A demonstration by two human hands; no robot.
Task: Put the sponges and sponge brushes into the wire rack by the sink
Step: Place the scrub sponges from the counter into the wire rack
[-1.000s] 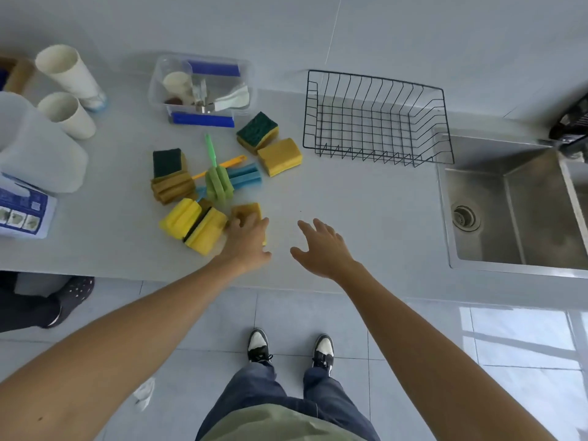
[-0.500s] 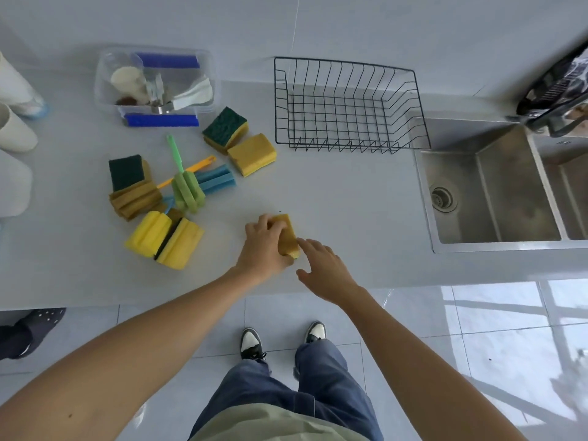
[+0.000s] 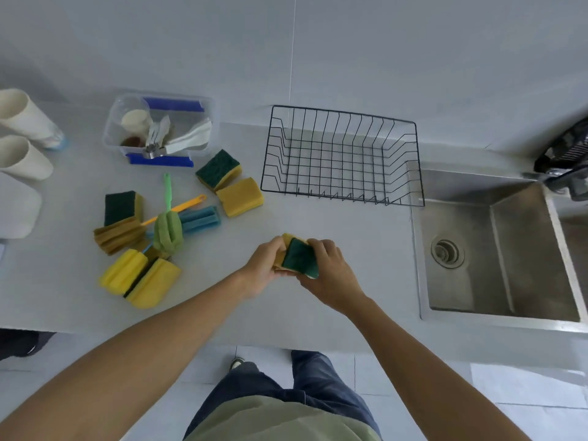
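A yellow sponge with a green scouring face [image 3: 299,256] is held above the counter between my left hand [image 3: 262,268] and my right hand [image 3: 329,271], green side up. The black wire rack [image 3: 342,155] stands empty behind them, beside the sink [image 3: 496,249]. To the left lie more sponges: a green-topped one [image 3: 219,168], a yellow one [image 3: 240,196], another green-topped one [image 3: 122,207], a brownish one [image 3: 116,236] and two bright yellow ones [image 3: 140,278]. Among them lie a green sponge brush [image 3: 168,229], a blue one [image 3: 200,219] and an orange handle [image 3: 178,209].
A clear plastic box [image 3: 162,128] with utensils stands at the back left. Two cream cups [image 3: 22,135] and a white container [image 3: 17,205] sit at the far left edge. A dark faucet [image 3: 563,168] is at the right. The counter's front edge runs just below my hands.
My left hand lifted the sponge from the pile and carried it right; my right hand has closed on it too, and the green face is now turned up.
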